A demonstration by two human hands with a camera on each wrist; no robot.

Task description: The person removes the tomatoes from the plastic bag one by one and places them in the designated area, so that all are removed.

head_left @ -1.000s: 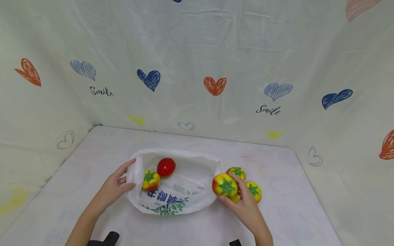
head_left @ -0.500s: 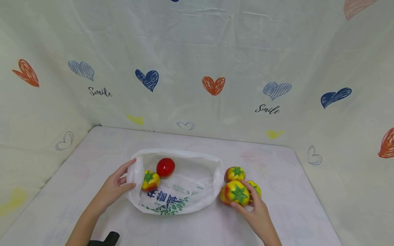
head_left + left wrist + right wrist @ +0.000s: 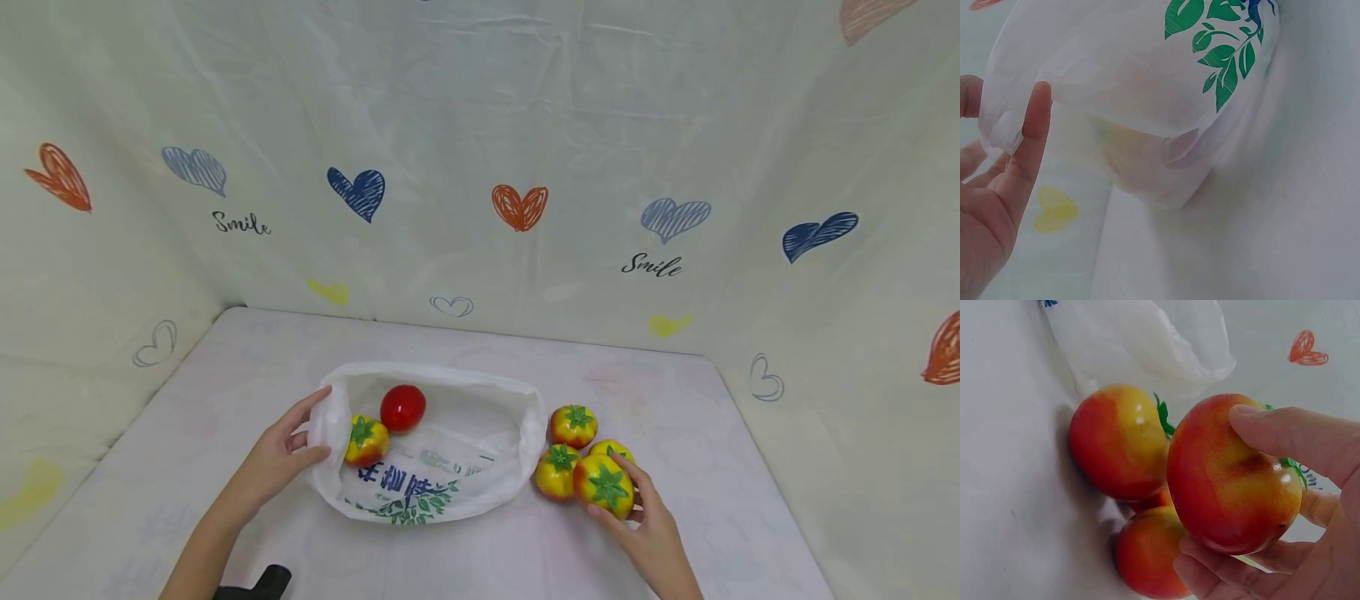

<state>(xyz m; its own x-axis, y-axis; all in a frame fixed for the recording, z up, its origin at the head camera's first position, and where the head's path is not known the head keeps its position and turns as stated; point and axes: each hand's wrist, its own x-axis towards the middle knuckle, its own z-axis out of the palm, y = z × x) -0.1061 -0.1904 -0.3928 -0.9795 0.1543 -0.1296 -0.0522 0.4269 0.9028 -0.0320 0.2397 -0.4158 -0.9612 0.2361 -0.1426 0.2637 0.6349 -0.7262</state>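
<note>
My left hand [image 3: 279,454] pinches the left rim of a white plastic bag [image 3: 480,492], holding its mouth wide. Inside the bag lie a red round fruit [image 3: 403,408] and a yellow-and-red tomato [image 3: 369,442] with a green star-shaped top. To the right of the bag, my right hand [image 3: 651,521] grips another yellow-red tomato [image 3: 602,486], thumb on one side and fingers on the other. The right wrist view shows this held tomato [image 3: 1232,481] raised beside two others. In the left wrist view, my thumb and fingers [image 3: 1035,125] are at the bag's edge.
Close by the held one, several tomatoes rest on the white table [image 3: 720,533]: one at the back [image 3: 573,427], one near the bag [image 3: 556,472], one partly hidden [image 3: 613,450]. A black object [image 3: 268,583] shows at the front edge. A heart-printed curtain [image 3: 450,125] stands behind.
My right hand has moved right and slightly toward me with its tomato, away from the bag's right rim, uncovering the tomato nearest the bag. My left hand stays on the rim.
</note>
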